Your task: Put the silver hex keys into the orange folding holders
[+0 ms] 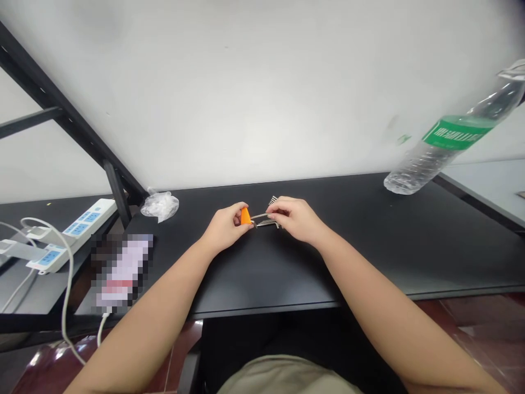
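My left hand point(225, 229) is closed on a small orange holder point(245, 215), pinched between thumb and fingers above the black table. My right hand point(296, 218) pinches a thin metal hex key point(260, 217), whose far end reaches the orange holder; whether it sits inside a hole there is too small to tell. Just below it an L-shaped hex key point(268, 223) shows, partly hidden by the right fingers. Behind the right fingertips lie several thin metal rods point(273, 201) side by side, their other ends covered by the hand.
A crumpled clear plastic bag point(161, 206) lies near the wall at left. A blurred phone point(125, 271) with a white cable rests by the left edge, beside a white power strip point(77, 232). A large plastic bottle point(447, 137) stands on the black table point(369, 262) at right.
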The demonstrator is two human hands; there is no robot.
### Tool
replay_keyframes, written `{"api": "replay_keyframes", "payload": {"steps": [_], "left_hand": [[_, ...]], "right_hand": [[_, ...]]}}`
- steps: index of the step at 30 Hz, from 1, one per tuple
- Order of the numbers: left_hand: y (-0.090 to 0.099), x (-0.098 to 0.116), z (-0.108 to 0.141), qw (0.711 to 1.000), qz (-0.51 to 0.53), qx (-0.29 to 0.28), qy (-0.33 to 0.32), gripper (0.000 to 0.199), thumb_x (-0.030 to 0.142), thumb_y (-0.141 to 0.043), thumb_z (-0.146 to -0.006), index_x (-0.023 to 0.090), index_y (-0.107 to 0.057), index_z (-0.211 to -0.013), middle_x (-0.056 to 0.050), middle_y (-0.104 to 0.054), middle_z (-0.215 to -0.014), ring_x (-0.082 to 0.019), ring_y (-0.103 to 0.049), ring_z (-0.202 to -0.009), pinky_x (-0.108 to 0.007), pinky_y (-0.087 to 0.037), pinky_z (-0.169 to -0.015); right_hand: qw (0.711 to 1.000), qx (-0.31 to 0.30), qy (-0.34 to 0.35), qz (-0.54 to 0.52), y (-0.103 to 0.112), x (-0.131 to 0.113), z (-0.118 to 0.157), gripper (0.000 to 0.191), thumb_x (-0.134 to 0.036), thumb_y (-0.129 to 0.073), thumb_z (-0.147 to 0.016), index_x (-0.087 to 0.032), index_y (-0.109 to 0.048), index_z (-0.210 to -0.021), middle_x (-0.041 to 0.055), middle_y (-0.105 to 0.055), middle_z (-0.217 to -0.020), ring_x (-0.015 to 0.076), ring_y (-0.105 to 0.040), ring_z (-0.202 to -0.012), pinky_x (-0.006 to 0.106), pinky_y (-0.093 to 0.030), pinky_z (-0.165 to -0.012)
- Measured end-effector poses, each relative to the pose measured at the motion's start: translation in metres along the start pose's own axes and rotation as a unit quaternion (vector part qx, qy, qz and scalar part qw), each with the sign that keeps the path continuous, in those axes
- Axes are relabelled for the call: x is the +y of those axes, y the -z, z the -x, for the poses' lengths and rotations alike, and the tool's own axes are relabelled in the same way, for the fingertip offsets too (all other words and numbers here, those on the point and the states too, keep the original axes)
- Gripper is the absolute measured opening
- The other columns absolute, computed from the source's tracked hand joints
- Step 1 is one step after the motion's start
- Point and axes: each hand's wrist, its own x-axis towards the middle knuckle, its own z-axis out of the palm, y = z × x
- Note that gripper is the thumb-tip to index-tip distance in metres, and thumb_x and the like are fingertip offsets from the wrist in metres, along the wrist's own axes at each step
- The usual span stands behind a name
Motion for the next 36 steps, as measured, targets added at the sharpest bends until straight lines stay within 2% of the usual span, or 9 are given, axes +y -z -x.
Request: {"api": "replay_keyframes", "payload": {"steps": [4,8,12,16,22,28,32,36], "left_hand": [[-0.001,0.001,0.000,1.000,0.004,-0.007,-0.012,0.044,0.037,-0.072,-0.082,0.025,-0.063,-0.124,0.001,-0.070,-0.092,-0.014,-0.063,-0.073,-0.028,-0.053,-0.074],[-0.001,0.004,0.000,0.999,-0.006,-0.013,-0.042,0.036,0.037,-0.071,-0.083,0.025,-0.065,-0.116,0.000,-0.070,-0.094,-0.017,-0.065,-0.082,-0.029,-0.054,-0.080],[-0.001,0.006,0.000,0.998,-0.007,-0.029,-0.053,0.030,0.035,-0.069,-0.084,0.025,-0.065,-0.112,0.001,-0.070,-0.093,-0.016,-0.065,-0.079,-0.029,-0.053,-0.077],[-0.001,0.002,0.001,0.999,0.000,-0.016,-0.031,0.041,0.034,-0.070,-0.084,0.025,-0.062,-0.123,0.001,-0.071,-0.096,-0.016,-0.065,-0.079,-0.029,-0.053,-0.079],[-0.002,-0.001,0.000,1.000,0.001,-0.015,-0.020,0.046,0.036,-0.072,-0.083,0.026,-0.061,-0.127,0.001,-0.072,-0.098,-0.016,-0.067,-0.082,-0.030,-0.053,-0.083],[-0.003,-0.003,-0.001,1.000,-0.001,-0.019,-0.023,0.047,0.037,-0.072,-0.083,0.026,-0.062,-0.127,0.001,-0.072,-0.097,-0.016,-0.066,-0.080,-0.030,-0.053,-0.081],[-0.003,-0.004,-0.001,1.000,0.000,-0.018,-0.021,0.047,0.036,-0.072,-0.082,0.026,-0.061,-0.127,0.001,-0.072,-0.098,-0.016,-0.066,-0.081,-0.030,-0.053,-0.082],[-0.003,-0.004,-0.001,0.999,0.007,-0.024,-0.023,0.046,0.036,-0.072,-0.082,0.026,-0.061,-0.126,0.001,-0.072,-0.098,-0.016,-0.067,-0.082,-0.030,-0.054,-0.082]], "right_hand": [[1.000,-0.010,0.026,0.010,-0.006,-0.005,0.000,0.017,-0.020,-0.058,-0.095,-0.023,-0.075,-0.095,0.0047,-0.069,-0.094,0.0185,-0.063,-0.084,0.033,-0.049,-0.078],[0.998,-0.039,0.041,-0.010,-0.022,-0.011,0.000,0.022,-0.014,-0.054,-0.095,-0.022,-0.073,-0.103,0.0063,-0.068,-0.102,0.0191,-0.063,-0.094,0.035,-0.050,-0.087],[0.998,-0.058,0.033,-0.020,-0.029,-0.013,0.000,0.027,-0.011,-0.052,-0.094,-0.021,-0.066,-0.114,0.0069,-0.067,-0.108,0.0184,-0.063,-0.095,0.034,-0.051,-0.086],[0.992,-0.064,-0.003,0.104,-0.019,-0.003,0.001,0.012,-0.015,-0.057,-0.092,-0.020,-0.067,-0.097,0.0062,-0.065,-0.102,0.0185,-0.060,-0.089,0.032,-0.048,-0.081],[0.952,-0.175,-0.051,0.245,-0.009,0.004,0.003,0.013,-0.019,-0.057,-0.094,-0.018,-0.070,-0.091,0.0094,-0.066,-0.101,0.0189,-0.061,-0.085,0.030,-0.043,-0.073],[0.937,-0.167,-0.062,0.301,-0.015,-0.001,0.004,0.013,-0.016,-0.055,-0.093,-0.018,-0.067,-0.096,0.0083,-0.067,-0.099,0.0192,-0.061,-0.082,0.030,-0.041,-0.069],[0.930,-0.173,-0.072,0.317,-0.016,-0.002,0.005,0.015,-0.015,-0.053,-0.093,-0.018,-0.066,-0.089,0.0095,-0.067,-0.099,0.0192,-0.061,-0.081,0.030,-0.040,-0.070],[0.928,-0.161,-0.067,0.329,-0.019,-0.007,0.005,0.014,-0.017,-0.052,-0.094,-0.018,-0.066,-0.098,0.0096,-0.068,-0.097,0.0213,-0.063,-0.083,0.031,-0.041,-0.071]]}}
